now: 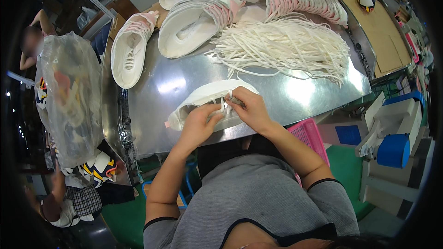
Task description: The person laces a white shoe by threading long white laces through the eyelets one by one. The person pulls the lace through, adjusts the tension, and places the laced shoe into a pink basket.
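Note:
A white shoe upper lies on the metal table in front of me, its toe to the right and a small pink tab at its heel. My left hand and my right hand meet over its eyelets. Both pinch a white shoelace that runs across the opening; exactly which strand each one holds is partly hidden by the fingers. Beyond the hands a big heap of loose white laces covers the table's far right part. A laced white shoe upper stands at the far left.
Stacks of white and pink uppers line the back of the metal table. A pink basket is beside my right arm. On the left are a clear plastic bag and other people. A blue-padded machine stands right.

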`<action>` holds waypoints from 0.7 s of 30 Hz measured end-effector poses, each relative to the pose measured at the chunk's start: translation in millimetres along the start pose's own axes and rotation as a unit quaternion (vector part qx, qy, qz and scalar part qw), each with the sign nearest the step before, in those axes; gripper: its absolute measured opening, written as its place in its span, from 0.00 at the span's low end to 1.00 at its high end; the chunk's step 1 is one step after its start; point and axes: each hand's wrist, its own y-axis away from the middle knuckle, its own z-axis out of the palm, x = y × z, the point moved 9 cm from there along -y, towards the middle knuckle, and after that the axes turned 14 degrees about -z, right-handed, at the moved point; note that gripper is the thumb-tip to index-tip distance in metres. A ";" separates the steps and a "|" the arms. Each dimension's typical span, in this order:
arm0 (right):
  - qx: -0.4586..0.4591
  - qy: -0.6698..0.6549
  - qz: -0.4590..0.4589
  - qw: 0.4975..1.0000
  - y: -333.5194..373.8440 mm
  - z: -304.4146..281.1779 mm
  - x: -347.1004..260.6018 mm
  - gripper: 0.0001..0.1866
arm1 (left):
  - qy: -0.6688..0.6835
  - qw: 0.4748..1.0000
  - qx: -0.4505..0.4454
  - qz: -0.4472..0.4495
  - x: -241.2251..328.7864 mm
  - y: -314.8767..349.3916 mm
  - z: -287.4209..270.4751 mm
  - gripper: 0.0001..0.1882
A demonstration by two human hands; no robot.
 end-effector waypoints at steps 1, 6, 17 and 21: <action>-0.005 0.018 -0.004 1.000 1.5 0.2 0.3 0.09 | 0.021 1.000 -0.016 -0.005 2.6 0.4 -0.3 0.17; -0.012 0.052 -0.073 0.996 4.2 2.5 -8.9 0.12 | 0.043 0.999 -0.012 -0.020 6.2 0.4 0.7 0.21; -0.039 0.114 -0.145 0.982 11.7 -2.4 -24.8 0.16 | 0.016 0.998 0.026 -0.050 11.9 1.2 2.1 0.18; -0.022 0.064 -0.051 0.996 16.3 -2.5 -13.9 0.15 | -0.018 0.996 0.092 -0.009 12.3 1.9 0.5 0.16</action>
